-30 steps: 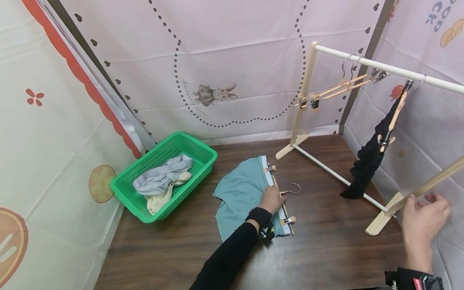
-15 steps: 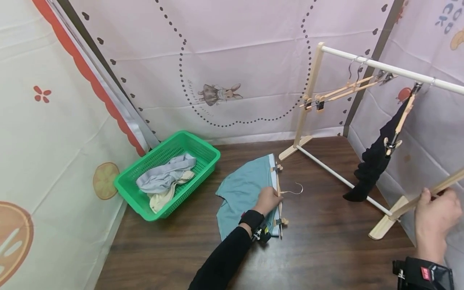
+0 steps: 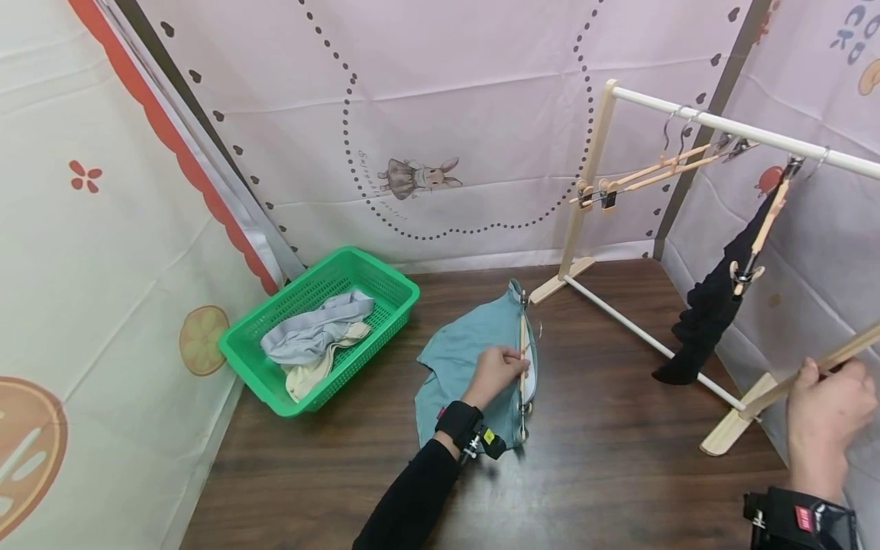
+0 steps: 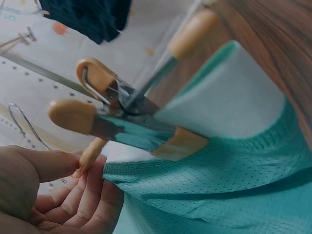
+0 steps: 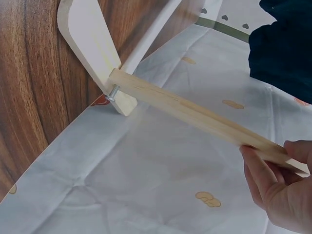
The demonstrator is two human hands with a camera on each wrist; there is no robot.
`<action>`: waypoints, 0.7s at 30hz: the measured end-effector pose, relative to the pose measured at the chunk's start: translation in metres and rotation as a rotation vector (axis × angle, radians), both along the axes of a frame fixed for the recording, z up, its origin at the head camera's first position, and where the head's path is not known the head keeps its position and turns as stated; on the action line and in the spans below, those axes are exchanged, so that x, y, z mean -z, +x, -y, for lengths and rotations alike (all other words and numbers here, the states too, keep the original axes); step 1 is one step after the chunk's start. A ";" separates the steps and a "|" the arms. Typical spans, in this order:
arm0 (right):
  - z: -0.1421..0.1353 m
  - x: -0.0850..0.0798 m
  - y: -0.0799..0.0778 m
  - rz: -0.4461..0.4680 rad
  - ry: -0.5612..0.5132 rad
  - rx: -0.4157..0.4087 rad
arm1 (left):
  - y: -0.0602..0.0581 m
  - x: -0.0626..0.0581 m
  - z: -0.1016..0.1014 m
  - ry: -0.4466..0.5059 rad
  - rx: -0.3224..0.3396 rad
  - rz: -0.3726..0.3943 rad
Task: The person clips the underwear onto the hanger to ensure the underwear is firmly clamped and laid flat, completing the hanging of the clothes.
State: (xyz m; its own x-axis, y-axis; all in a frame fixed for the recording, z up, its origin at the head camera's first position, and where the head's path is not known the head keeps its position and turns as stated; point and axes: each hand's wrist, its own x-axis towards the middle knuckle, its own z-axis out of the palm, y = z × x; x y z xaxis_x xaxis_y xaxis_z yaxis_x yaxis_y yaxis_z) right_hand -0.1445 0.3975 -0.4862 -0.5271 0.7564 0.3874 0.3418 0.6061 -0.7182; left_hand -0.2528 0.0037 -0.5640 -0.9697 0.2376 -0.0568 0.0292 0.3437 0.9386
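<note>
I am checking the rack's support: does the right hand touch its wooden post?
Touching. The right wrist view shows the right hand gripping the wooden post.

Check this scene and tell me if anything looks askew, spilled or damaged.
Only the teal garment stands out: beside the hanger held by the left hand, its waistband gapes, baring the white lining instead of lying flat. I see nothing spilled or damaged.

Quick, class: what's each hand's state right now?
Left hand: holding the clip hanger with the teal garment.
Right hand: holding the wooden rack post.
</note>
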 end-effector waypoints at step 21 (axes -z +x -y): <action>-0.002 0.001 0.001 0.002 0.007 -0.006 | 0.008 -0.092 -0.014 0.331 0.154 0.042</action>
